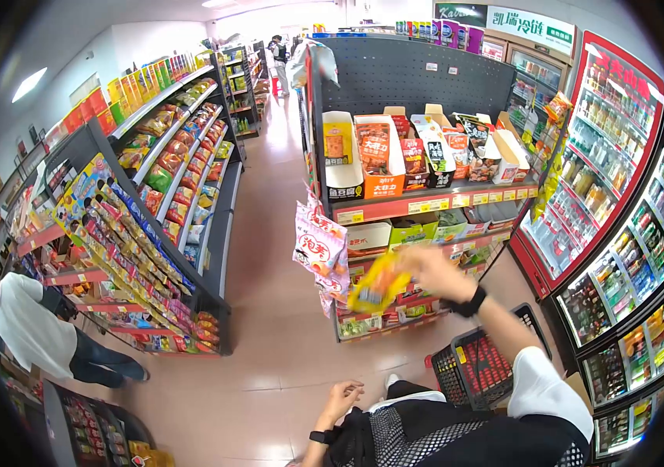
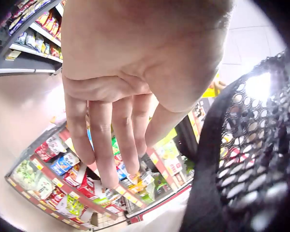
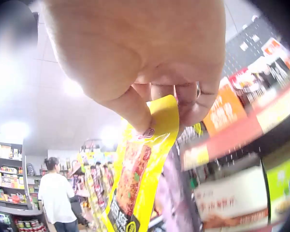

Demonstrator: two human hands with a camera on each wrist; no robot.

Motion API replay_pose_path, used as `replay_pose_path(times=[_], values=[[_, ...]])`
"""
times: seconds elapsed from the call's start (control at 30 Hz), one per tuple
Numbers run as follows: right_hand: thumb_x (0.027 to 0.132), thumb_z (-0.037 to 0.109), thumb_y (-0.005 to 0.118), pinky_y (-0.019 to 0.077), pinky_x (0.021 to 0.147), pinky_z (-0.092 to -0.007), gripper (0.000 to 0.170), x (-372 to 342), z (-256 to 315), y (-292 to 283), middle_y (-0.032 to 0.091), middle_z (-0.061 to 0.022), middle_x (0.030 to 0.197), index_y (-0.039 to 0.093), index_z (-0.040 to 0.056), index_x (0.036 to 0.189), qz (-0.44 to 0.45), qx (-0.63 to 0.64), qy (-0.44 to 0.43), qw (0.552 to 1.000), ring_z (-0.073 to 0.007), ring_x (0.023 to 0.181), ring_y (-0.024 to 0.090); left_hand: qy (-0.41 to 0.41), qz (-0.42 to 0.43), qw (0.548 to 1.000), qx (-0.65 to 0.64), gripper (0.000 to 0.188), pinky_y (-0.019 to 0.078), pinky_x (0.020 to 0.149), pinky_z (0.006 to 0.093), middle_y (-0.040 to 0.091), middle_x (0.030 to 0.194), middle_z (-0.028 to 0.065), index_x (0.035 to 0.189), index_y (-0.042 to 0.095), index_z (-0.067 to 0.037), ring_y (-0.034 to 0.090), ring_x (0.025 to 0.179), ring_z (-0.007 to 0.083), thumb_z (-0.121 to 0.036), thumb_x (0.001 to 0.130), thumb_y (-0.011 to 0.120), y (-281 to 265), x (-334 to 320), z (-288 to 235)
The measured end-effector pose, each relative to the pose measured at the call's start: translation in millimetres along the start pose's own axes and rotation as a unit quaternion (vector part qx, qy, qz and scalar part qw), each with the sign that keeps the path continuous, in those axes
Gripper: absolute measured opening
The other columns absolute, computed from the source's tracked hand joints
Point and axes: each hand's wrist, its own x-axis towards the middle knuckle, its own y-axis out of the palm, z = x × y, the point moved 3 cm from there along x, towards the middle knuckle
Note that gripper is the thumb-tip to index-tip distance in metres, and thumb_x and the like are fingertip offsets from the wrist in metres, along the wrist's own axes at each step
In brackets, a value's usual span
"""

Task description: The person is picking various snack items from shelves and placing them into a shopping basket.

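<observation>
Shop floor (image 1: 262, 335) runs past a snack shelf (image 1: 390, 208), fridges (image 1: 593, 156) off to the right, and the right hand (image 1: 435, 272) has a yellow packet (image 1: 381, 284) pinched by one end, held up in front of that shelf near some pink bags (image 1: 321, 243). Left hand (image 1: 341, 401) just hangs low with its fingers loose, and a black basket (image 1: 449, 379) sits under the right arm (image 1: 507, 323).

- "凯瑞冷链": white rectangular sign (image 1: 530, 27), green lettering
- "鱼豆腐": black-and-white cardboard box (image 1: 345, 191), grey metal shelf (image 1: 429, 205)'s left front corner
- "泡芙": pink plastic bag (image 1: 319, 243), shelf's left edge
</observation>
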Motion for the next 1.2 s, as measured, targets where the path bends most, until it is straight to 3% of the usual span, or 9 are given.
replay_pose_path(times=[0.03,0.1,0.13,0.2,0.33,0.73,0.97,1.1,1.2], values=[[0.088,0.013,0.058,0.0491,0.07,-0.0344,0.013,30.5,12.9,-27.0,0.064,-0.0131,0.083,0.064,0.0021,0.093,-0.023,0.039,0.074,0.996,-0.0243,0.077,0.063,-0.001,-0.008,1.0,-0.003,0.019,0.0538,0.066,0.027,0.069,0.086,0.0123,0.101,0.064,0.005,0.067,0.076,0.0175,-0.009,0.089,0.059,-6.4,-2.4,13.8],[0.09,0.018,0.058,0.0475,0.069,-0.0314,0.021,84.4,-3.0,-67.4,0.063,-0.0125,0.08,0.063,-0.0002,0.099,-0.098,-0.084,-0.018,0.991,-0.0172,0.074,0.06,0.0,-0.019,1.0,-0.007,0.019,0.0542,0.067,0.0274,0.069,0.088,0.0133,0.102,0.063,0.005,0.067,0.077,0.0185,-0.008,0.089,0.058,-14.1,-4.9,23.4],[0.091,0.02,0.057,0.0478,0.07,-0.0315,0.024,107.9,-0.4,-84.1,0.064,-0.014,0.083,0.062,-0.001,0.101,-0.107,-0.088,0.063,0.988,-0.019,0.077,0.062,-0.009,-0.036,0.999,0.008,0.019,0.0542,0.067,0.0276,0.069,0.088,0.0134,0.103,0.063,0.005,0.067,0.078,0.0186,-0.008,0.09,0.057,-18.4,-7.4,23.5],[0.091,0.022,0.057,0.0485,0.071,-0.0342,0.026,157.9,-11.7,-108.0,0.066,-0.0181,0.091,0.062,0.0006,0.105,-0.183,-0.144,-0.034,0.972,-0.0287,0.081,0.065,-0.016,-0.057,0.998,0.023,0.019,0.0542,0.067,0.0279,0.069,0.087,0.0136,0.103,0.063,0.005,0.067,0.078,0.0187,-0.007,0.09,0.056,-24.2,-9.3,31.2],[0.088,0.018,0.052,0.0487,0.071,-0.0465,0.022,228.9,-27.9,-109.1,0.064,-0.0227,0.083,0.062,0.006,0.103,-0.245,-0.278,-0.042,0.928,-0.0385,0.079,0.062,-0.044,-0.106,0.992,0.048,0.022,0.0543,0.069,0.0315,0.069,0.086,0.0145,0.103,0.064,0.001,0.068,0.08,0.0216,-0.012,0.088,0.055,-35.6,-7.3,63.8],[0.081,0.016,0.056,0.0521,0.074,-0.0426,0.024,333.9,-104.0,-75.4,0.068,-0.0158,0.088,0.069,0.0112,0.101,-0.137,-0.325,-0.036,0.935,-0.0319,0.084,0.065,-0.07,-0.205,0.975,0.052,0.024,0.0534,0.073,0.0295,0.07,0.087,0.0153,0.106,0.064,0.0,0.068,0.08,0.02,-0.016,0.089,0.057,-72.4,25.7,43.7],[0.072,0.024,0.074,0.0502,0.074,-0.0397,0.025,346.4,-131.0,-49.8,0.068,-0.0114,0.089,0.071,0.0124,0.094,0.069,-0.32,-0.045,0.944,-0.0286,0.087,0.065,-0.068,-0.168,0.982,0.057,0.026,0.0522,0.074,0.0298,0.069,0.09,0.0152,0.11,0.062,-0.001,0.067,0.082,0.0198,-0.018,0.091,0.056,-78.2,84.7,38.8],[0.067,0.02,0.073,0.0421,0.074,-0.0355,0.018,350.3,-137.1,-44.8,0.063,-0.0076,0.082,0.065,0.0102,0.081,-0.069,-0.438,-0.201,0.873,-0.0247,0.085,0.059,-0.081,-0.163,0.981,0.066,0.028,0.0521,0.071,0.0315,0.069,0.089,0.0141,0.109,0.064,-0.003,0.067,0.082,0.0197,-0.021,0.088,0.06,-75.7,98.2,11.7],[0.068,0.014,0.069,0.0421,0.072,-0.0355,0.019,351.9,-141.6,-40.1,0.062,-0.0079,0.083,0.063,0.0089,0.085,-0.11,-0.447,-0.208,0.863,-0.0242,0.083,0.059,-0.069,-0.153,0.985,0.04,0.031,0.0521,0.07,0.0323,0.068,0.087,0.0134,0.11,0.063,-0.003,0.066,0.079,0.0202,-0.023,0.087,0.061,-60.6,102.9,19.5]])
